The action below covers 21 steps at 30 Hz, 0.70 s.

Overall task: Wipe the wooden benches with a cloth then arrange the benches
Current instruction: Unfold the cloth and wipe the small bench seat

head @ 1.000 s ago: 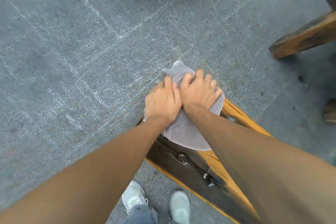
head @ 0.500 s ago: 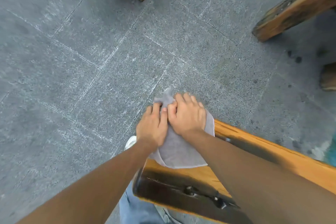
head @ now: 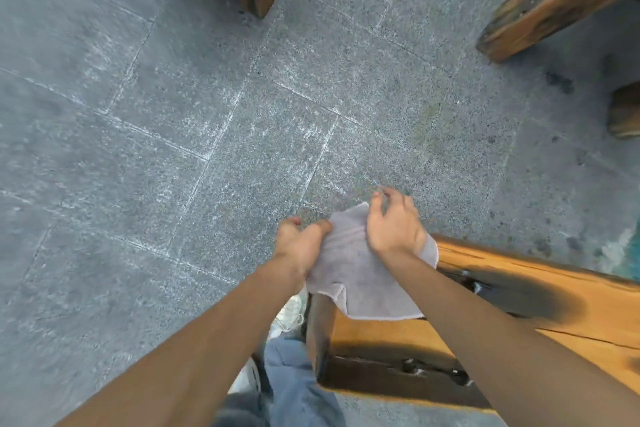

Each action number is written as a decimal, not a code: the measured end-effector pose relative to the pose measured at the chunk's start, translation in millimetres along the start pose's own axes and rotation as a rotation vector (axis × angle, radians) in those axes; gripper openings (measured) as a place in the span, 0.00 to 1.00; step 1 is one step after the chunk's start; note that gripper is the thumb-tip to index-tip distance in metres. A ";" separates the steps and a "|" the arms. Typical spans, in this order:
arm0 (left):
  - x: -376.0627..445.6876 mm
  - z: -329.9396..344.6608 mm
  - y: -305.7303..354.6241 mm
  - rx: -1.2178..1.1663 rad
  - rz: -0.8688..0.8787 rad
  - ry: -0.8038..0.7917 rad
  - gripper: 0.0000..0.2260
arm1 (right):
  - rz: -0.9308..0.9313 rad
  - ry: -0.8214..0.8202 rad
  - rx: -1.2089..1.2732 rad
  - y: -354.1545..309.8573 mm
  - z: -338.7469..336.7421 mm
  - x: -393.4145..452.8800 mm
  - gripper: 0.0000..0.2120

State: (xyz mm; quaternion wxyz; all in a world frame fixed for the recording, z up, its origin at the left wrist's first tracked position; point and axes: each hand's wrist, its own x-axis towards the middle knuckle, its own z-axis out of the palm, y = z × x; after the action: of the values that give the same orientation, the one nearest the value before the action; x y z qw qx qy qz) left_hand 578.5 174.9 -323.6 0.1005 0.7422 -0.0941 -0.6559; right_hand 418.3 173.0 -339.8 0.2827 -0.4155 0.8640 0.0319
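**Both hands on the cloth at the bench end**

Your left hand (head: 301, 246) grips the grey cloth (head: 360, 274) at its left edge — fingers closed on the fabric. Your right hand (head: 393, 225) presses the cloth with the palm, fingers lifted and curled. The cloth lies over the end of the wooden bench (head: 519, 295) — one corner hangs past it.

Counted: one grey cloth (head: 360, 274); two bare hands; one white shoe (head: 289, 314); four separate brown wooden bench parts.
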 end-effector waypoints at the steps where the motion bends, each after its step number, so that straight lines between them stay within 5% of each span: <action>1: -5.1 -2.2 6.3 -0.034 -0.032 -0.047 0.29 | 0.087 -0.084 -0.075 -6.8 -2.1 4.4 0.27; 7: -33.0 -33.0 56.4 -0.045 0.111 -0.346 0.39 | 0.317 -0.546 -0.388 -47.2 -12.1 13.1 0.42; 10: -38.1 -67.9 79.8 0.019 0.127 -0.512 0.35 | 0.214 -0.549 -0.130 -76.0 -16.7 17.4 0.21; 12: -32.5 -103.3 93.3 0.059 0.182 -0.475 0.26 | 0.237 -0.620 0.120 -100.7 -14.3 12.4 0.12; 15: -18.8 -167.8 121.7 0.098 0.226 -0.403 0.19 | 0.395 -0.717 0.391 -155.0 -9.2 -1.3 0.18; 21: 23.1 -287.4 172.6 0.157 0.195 -0.154 0.17 | 0.392 -0.917 0.348 -278.6 0.1 6.8 0.16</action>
State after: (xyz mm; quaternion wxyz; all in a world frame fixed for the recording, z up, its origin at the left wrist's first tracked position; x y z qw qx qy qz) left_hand 865.3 10.0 -264.3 0.0981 0.6824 -0.2243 -0.6888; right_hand 620.0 -13.5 -293.2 0.6850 -0.1363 0.7058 0.1189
